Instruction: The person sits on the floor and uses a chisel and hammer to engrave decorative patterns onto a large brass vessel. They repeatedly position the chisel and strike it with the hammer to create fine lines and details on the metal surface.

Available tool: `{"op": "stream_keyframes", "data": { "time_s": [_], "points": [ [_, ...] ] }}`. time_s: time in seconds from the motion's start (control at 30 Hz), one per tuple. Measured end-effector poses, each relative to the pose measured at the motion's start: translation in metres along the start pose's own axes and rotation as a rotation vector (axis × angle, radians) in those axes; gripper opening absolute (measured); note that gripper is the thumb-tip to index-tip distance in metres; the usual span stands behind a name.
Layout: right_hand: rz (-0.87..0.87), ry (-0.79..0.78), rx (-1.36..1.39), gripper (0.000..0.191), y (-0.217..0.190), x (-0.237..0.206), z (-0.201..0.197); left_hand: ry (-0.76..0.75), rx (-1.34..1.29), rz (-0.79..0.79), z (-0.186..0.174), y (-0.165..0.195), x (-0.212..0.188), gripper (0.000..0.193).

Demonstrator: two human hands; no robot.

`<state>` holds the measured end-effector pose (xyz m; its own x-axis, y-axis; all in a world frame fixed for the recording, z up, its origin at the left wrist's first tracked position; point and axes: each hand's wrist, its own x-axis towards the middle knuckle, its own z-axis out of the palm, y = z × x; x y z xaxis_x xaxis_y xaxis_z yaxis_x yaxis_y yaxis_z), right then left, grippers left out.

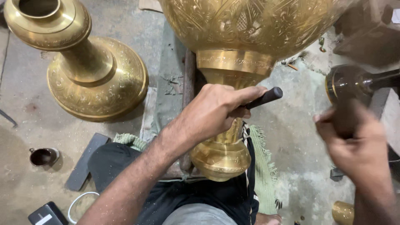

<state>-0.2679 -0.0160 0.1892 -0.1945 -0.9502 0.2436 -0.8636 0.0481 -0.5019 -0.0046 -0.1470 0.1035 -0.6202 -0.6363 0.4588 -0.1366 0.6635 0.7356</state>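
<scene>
Large engraved brass vessel (246, 33) lies across the seated person's lap, its stem and foot pointing toward the body, which steadies it for engraving. Left hand (216, 110) is clamped on a dark punch (266, 97) set against the vessel's neck. Right hand (354, 141), blurred, grips a dark mallet (354, 83) right of the vessel. A second brass vessel (83, 62) stands left, on the floor (25, 108).

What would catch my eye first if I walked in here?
The big engraved brass vessel filling the top centre, its stem running down over the person's lap. The left hand presses a dark rod-like tool against the stem, while the blurred right hand grips something dark. A second brass piece stands upper left.
</scene>
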Motion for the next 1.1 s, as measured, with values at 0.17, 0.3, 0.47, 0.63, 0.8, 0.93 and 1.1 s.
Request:
{"op": "stream_keyframes", "data": {
  "time_s": [0.17, 0.3, 0.47, 0.63, 0.8, 0.93, 1.1],
  "points": [
    [-0.017, 0.064, -0.029, 0.012, -0.01, -0.001, 0.002, 0.027, -0.025, 0.037, 0.002, -0.005, -0.001, 0.058],
    [-0.04, -0.043, -0.372, 0.02, -0.018, -0.002, -0.001, -0.096, 0.08, -0.028, 0.002, -0.005, 0.0, 0.066],
    [0.053, -0.033, -0.01, 0.017, -0.012, -0.004, -0.003, -0.003, -0.066, 0.053, -0.002, -0.001, -0.003, 0.057],
    [0.066, 0.037, 0.094, 0.011, -0.003, -0.011, -0.005, 0.015, -0.112, 0.058, -0.003, 0.0, -0.003, 0.056],
    [-0.029, 0.033, -0.155, 0.019, -0.006, -0.016, -0.003, -0.068, -0.048, 0.008, 0.0, -0.002, 0.001, 0.046],
    [-0.009, -0.007, -0.232, 0.015, -0.013, -0.017, -0.004, -0.019, -0.077, 0.065, 0.001, -0.003, -0.002, 0.049],
    [0.126, 0.015, -0.16, 0.018, -0.013, -0.016, -0.009, -0.035, -0.142, 0.051, 0.004, -0.005, -0.002, 0.062]
  ]
}}
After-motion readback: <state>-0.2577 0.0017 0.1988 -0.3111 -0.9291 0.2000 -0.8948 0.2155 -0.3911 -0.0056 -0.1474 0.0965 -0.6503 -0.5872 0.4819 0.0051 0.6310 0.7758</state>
